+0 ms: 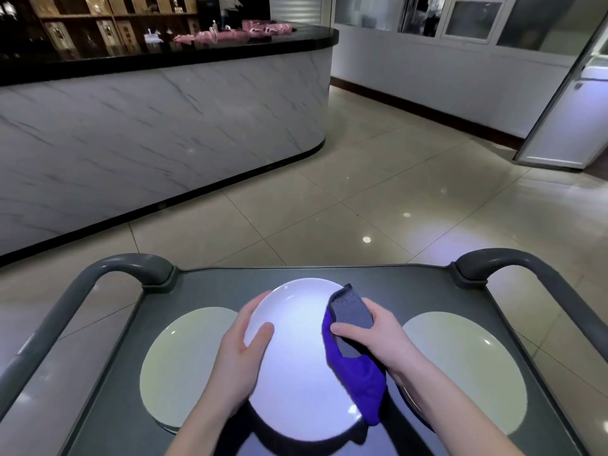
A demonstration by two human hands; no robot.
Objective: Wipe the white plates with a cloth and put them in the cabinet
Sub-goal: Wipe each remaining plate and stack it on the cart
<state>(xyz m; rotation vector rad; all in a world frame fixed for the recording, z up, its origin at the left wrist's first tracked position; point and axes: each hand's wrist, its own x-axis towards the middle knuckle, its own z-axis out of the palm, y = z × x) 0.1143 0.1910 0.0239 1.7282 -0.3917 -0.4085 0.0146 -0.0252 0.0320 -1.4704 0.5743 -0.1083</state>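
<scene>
From the head camera we look down on a grey service cart [394, 281]. The centre white plate [296, 363] is held above it, face up toward us. It reads as an oval whose long axis runs from the near edge straight away from us, and it throws a dark shadow under its near rim.

The left hand [241, 357] grips the plate's left rim, thumb lying on the face and fingers wrapped round the edge.

The right hand [381, 337] clutches a purple-and-grey cloth [357, 366], thumb across it, on the plate's right rim. The cloth lies lengthwise along that rim, its grey tip pointing away from us and its purple end draping over the near edge.

Two more white plates lie flat on the cart, the left plate [177, 363] and the right plate [467, 366], each beside the held one.

Beyond the cart we see the tiled floor [362, 199] and a marble-fronted counter [164, 126].
</scene>
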